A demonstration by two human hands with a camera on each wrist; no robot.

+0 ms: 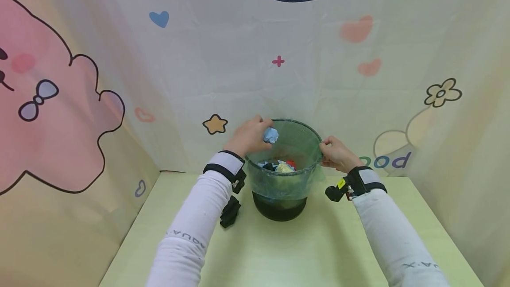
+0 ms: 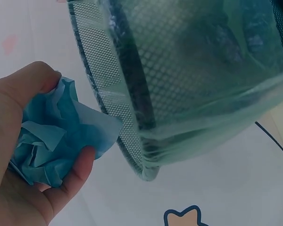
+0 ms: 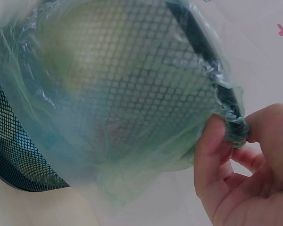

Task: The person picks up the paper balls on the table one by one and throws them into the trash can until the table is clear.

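A black mesh wastebasket (image 1: 280, 207), lined with a translucent green plastic bag (image 1: 275, 185), stands on the table by the back curtain. My left hand (image 1: 251, 137) holds a crumpled blue paper ball (image 1: 271, 135) at the left of the rim; in the left wrist view, thumb and fingers curl round the paper ball (image 2: 54, 136) just outside the mesh. On the opposite side, my right hand (image 1: 336, 154) pinches the rim and the bag folded over it, as the right wrist view shows. Inside lie crumpled papers (image 1: 284, 167) in yellow, red, blue and black.
A crumpled black piece (image 1: 229, 211) lies on the pale table (image 1: 275, 251) left of the wastebasket, partly behind the left forearm. A printed curtain (image 1: 239, 56) rises along the back and sides.
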